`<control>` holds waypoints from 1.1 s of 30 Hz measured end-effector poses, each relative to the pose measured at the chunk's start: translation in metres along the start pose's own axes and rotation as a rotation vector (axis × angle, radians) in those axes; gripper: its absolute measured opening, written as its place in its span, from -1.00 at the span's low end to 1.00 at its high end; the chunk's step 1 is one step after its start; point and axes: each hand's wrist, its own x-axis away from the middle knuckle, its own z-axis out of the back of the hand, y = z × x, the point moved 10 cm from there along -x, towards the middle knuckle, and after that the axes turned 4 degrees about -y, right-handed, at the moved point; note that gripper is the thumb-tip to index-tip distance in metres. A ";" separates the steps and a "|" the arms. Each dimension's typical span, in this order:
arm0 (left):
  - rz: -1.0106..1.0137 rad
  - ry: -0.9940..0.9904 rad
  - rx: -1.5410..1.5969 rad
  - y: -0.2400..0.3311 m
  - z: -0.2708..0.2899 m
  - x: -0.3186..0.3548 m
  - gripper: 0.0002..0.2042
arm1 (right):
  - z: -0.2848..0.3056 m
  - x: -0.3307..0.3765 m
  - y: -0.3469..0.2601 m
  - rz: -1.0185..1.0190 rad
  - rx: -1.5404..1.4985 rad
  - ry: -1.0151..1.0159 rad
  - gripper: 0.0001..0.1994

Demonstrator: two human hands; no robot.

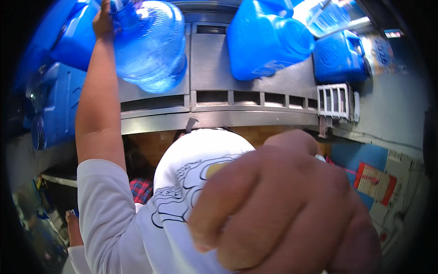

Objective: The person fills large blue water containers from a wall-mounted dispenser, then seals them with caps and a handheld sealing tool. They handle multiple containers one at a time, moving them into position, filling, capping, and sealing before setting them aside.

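Observation:
My left arm stretches up to the top left, where my left hand is closed at the neck of a large, clear blue round water bottle. The bottle lies tilted on a stainless-steel counter, its broad base toward me. My right hand is very near the camera, large and slightly blurred. Its fingers are curled in and the back of the hand shows; whatever they may hold is hidden. Farther right on the counter, a blue jerrycan rests with its wide round mouth facing right.
More blue jerrycans crowd the left side, and another jerrycan stands at the right end. A white plastic rack hangs near the counter's right corner. A red-and-white sheet lies at the right. Another person's hand shows at lower left.

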 end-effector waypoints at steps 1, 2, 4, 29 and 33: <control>-0.023 -0.001 0.001 0.003 -0.001 0.001 -0.43 | -0.004 -0.004 0.001 -0.018 -0.004 -0.022 -0.83; -0.019 -0.005 -0.009 0.002 -0.001 0.002 -0.45 | -0.004 -0.005 0.003 -0.028 -0.003 -0.027 -0.83; -0.035 -0.006 -0.040 0.004 -0.001 0.005 -0.47 | -0.011 -0.009 0.000 -0.039 -0.001 -0.063 -0.84; -0.371 -0.035 -0.711 -0.007 0.029 -0.044 -0.27 | 0.005 -0.002 0.010 0.002 0.072 -0.045 -0.87; -0.120 -0.083 -0.239 -0.046 0.026 -0.060 -0.35 | 0.002 0.009 0.012 -0.006 0.071 -0.009 -0.87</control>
